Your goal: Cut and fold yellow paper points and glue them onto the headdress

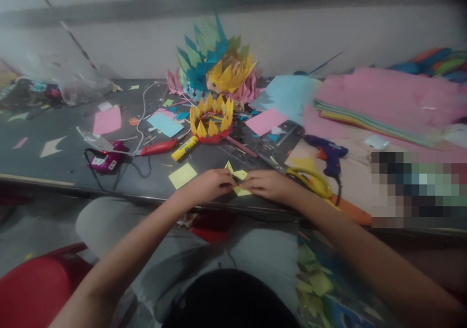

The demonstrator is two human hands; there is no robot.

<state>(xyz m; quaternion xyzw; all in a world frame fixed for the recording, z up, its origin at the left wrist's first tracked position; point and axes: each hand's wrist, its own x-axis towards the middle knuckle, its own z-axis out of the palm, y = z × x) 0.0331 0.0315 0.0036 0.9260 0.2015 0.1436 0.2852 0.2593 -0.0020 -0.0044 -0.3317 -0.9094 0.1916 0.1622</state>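
Near the table's front edge, a small yellow paper piece (242,174) with folded points lies between my hands. My left hand (215,184) has its fingers closed on the paper's left side. From the right, my right hand (268,186) grips the other side with fingers together. The fingertips of both hands almost meet over the paper, hiding its middle. A flat yellow paper square (183,175) rests just left of my left hand. Behind my hands stands a ring of yellow and red folded paper (211,118).
Yellow-handled scissors (310,179) and a blue glue gun (328,154) lie to the right. A purple device (108,160), a red-handled knife (158,147) and a yellow tube (184,148) are on the left. Pink sheets (386,94) cover the back right.
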